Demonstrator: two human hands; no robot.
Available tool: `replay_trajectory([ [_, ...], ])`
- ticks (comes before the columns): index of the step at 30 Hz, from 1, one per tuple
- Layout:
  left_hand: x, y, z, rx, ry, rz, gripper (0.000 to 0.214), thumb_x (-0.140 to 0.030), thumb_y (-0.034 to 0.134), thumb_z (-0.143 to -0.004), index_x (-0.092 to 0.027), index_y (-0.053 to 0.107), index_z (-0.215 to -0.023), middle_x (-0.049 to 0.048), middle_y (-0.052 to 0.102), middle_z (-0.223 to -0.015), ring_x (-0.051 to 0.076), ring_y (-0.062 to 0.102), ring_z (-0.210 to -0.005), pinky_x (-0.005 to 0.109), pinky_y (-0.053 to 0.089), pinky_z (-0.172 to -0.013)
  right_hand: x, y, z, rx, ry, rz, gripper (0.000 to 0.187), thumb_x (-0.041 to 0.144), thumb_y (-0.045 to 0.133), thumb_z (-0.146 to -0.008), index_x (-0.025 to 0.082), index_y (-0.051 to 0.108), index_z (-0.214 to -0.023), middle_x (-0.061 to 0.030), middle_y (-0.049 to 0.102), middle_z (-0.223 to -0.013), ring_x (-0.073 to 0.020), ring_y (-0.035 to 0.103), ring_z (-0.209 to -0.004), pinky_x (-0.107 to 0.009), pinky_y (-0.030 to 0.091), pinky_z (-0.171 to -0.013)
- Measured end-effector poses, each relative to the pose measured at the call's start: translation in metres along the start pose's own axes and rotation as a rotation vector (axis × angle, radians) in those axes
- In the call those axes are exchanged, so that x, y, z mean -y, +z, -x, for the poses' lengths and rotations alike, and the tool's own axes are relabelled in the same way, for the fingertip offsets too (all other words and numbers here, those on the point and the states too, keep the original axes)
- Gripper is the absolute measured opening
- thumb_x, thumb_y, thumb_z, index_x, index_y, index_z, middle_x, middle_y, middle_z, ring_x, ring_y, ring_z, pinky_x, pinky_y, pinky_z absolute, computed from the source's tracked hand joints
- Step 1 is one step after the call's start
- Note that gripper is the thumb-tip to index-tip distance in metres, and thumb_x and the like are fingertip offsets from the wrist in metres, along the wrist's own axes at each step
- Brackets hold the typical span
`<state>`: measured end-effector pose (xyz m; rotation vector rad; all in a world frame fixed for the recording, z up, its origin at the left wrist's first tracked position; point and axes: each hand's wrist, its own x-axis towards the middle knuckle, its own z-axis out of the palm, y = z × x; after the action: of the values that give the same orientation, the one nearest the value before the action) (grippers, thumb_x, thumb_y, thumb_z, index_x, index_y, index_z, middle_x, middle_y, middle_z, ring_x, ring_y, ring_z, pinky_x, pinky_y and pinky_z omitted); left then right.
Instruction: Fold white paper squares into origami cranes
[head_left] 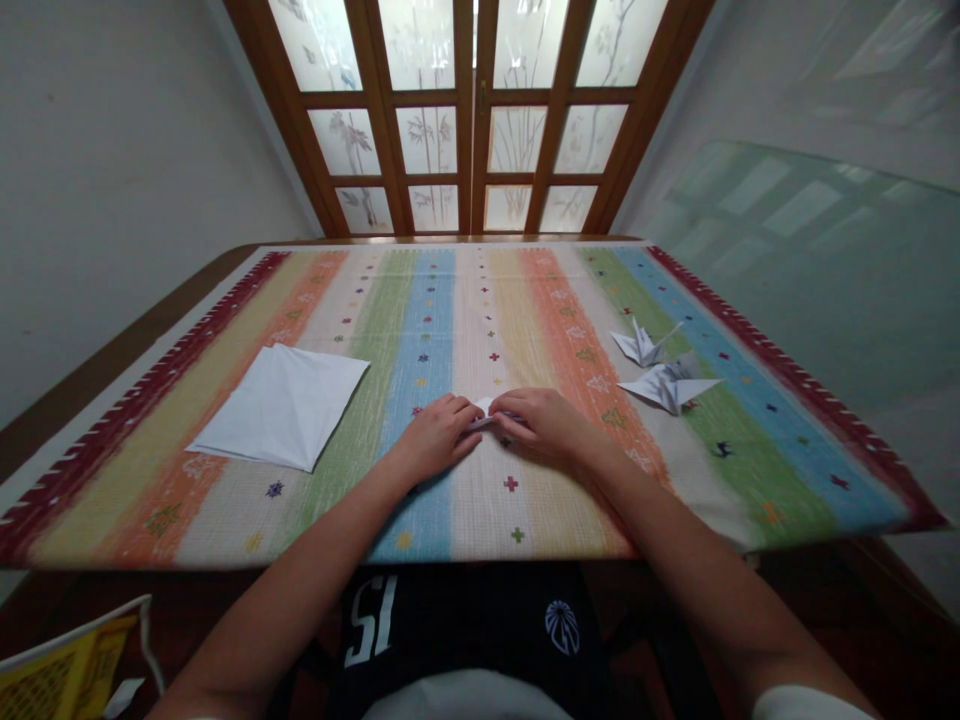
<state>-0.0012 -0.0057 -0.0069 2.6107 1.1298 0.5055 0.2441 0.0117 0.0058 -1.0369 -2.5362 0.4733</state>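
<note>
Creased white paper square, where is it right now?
In the head view, the creased white paper square lies on the striped tablecloth, to the left of the left hand.

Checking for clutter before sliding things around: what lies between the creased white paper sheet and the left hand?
In the head view, only the tablecloth's green and blue stripes lie between the creased white paper sheet and the left hand; no object sits there.

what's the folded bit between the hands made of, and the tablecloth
The folded bit looks like thin matte white paper, judging by its crisp creases. The tablecloth seems a matte woven fabric, maybe cotton, with a visible weave; the exact fibre can't be told.
</note>
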Motion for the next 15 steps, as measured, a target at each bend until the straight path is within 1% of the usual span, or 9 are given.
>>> replay_trajectory([
  [2,0.001,0.002,-0.001,0.003,-0.013,-0.013,0.017,-0.016,0.064,-0.1,-0.019,0.071,-0.115,0.0107,0.075,-0.113,0.027,0.069,-0.109,0.041,0.057,-0.098,-0.001,-0.001,0.0,0.012,-0.002,-0.007,0.02,0.035,0.064,-0.105,0.024,0.08,-0.105,-0.0085,0.082,-0.104,-0.0242,0.075,-0.093,-0.036,0.054,-0.082],
  [3,0.002,0.003,-0.002,0.006,-0.019,-0.017,0.018,-0.014,0.063,-0.099,-0.019,0.071,-0.114,0.0105,0.075,-0.113,0.027,0.07,-0.108,0.04,0.057,-0.096,-0.001,-0.001,0.001,0.017,-0.007,-0.013,0.018,0.039,0.071,-0.102,0.025,0.08,-0.108,-0.0085,0.082,-0.106,-0.0251,0.075,-0.095,-0.036,0.054,-0.083],
  [4,0.002,0.004,-0.002,0.005,-0.024,-0.019,0.019,-0.012,0.061,-0.099,-0.02,0.071,-0.114,0.0103,0.075,-0.113,0.026,0.07,-0.107,0.039,0.057,-0.095,-0.002,-0.001,0.001,0.02,-0.012,-0.02,0.021,0.041,0.078,-0.097,0.025,0.08,-0.111,-0.0084,0.082,-0.11,-0.026,0.076,-0.098,-0.036,0.055,-0.083],
  [6,0.002,0.003,-0.002,-0.005,-0.036,-0.017,0.021,-0.012,0.059,-0.099,-0.02,0.072,-0.114,0.0102,0.076,-0.113,0.025,0.071,-0.106,0.038,0.058,-0.092,-0.002,-0.001,0.002,0.014,-0.014,-0.03,0.026,0.036,0.084,-0.092,0.027,0.079,-0.115,-0.008,0.082,-0.115,-0.0264,0.076,-0.103,-0.036,0.055,-0.086],
  [8,0.002,0.002,-0.001,-0.024,-0.046,0.002,0.021,-0.015,0.056,-0.102,-0.02,0.072,-0.114,0.0102,0.076,-0.113,0.025,0.072,-0.104,0.038,0.058,-0.091,-0.002,0.0,0.003,-0.004,0.0,-0.035,0.018,0.026,0.078,-0.095,0.027,0.08,-0.113,-0.0072,0.083,-0.113,-0.0248,0.076,-0.102,-0.035,0.055,-0.088],
  [10,0.001,-0.001,0.0,-0.055,-0.059,0.064,0.02,-0.019,0.056,-0.104,-0.02,0.073,-0.113,0.01,0.077,-0.111,0.024,0.073,-0.101,0.037,0.059,-0.091,-0.003,0.001,0.003,-0.034,0.027,-0.061,0.017,0.022,0.071,-0.098,0.027,0.08,-0.111,-0.0065,0.083,-0.108,-0.0233,0.076,-0.098,-0.035,0.056,-0.087],
  [13,0.0,-0.006,0.001,-0.141,-0.105,0.239,0.02,-0.026,0.064,-0.102,-0.02,0.073,-0.119,0.0089,0.08,-0.112,0.023,0.075,-0.099,0.036,0.059,-0.092,-0.007,0.0,0.002,-0.091,0.074,-0.17,0.021,0.025,0.07,-0.099,0.026,0.078,-0.119,-0.0052,0.083,-0.105,-0.0217,0.076,-0.092,-0.033,0.055,-0.082],
  [15,0.0,-0.01,0.001,-0.205,-0.151,0.351,0.028,-0.03,0.073,-0.097,-0.021,0.073,-0.123,0.0076,0.081,-0.113,0.022,0.076,-0.098,0.035,0.059,-0.092,-0.011,-0.003,0.002,-0.13,0.111,-0.267,0.028,0.029,0.072,-0.098,0.026,0.076,-0.126,-0.0043,0.084,-0.101,-0.0205,0.076,-0.087,-0.031,0.055,-0.077],
])
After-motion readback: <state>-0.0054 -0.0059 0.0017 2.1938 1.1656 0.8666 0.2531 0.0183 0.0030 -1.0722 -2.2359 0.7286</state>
